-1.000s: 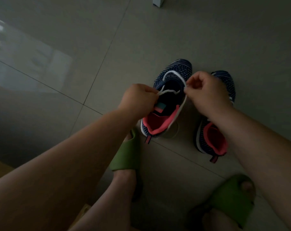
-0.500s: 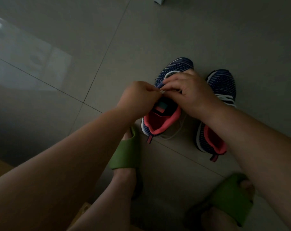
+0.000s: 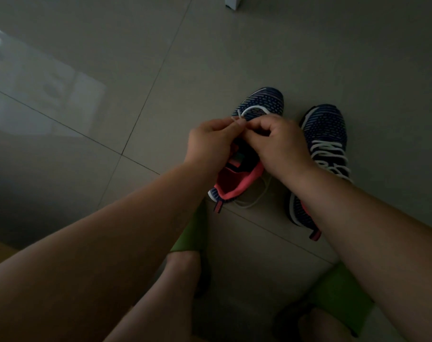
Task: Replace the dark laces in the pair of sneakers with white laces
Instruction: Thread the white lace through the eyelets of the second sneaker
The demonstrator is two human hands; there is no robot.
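Over the left sneaker, the left hand and right hand meet, each pinching the white lace with curled fingers. The lace loops across that sneaker's toe. Right of it stands the right sneaker, already laced white.

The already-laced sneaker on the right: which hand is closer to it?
Right. The right hand sits just beside the laced sneaker; the left hand is farther, beyond the other sneaker.

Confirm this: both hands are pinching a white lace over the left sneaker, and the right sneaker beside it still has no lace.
Wrong on the last point. In the head view the right sneaker already carries white lacing across its top. The rest stands: the left hand and right hand pinch the white lace over the left sneaker.
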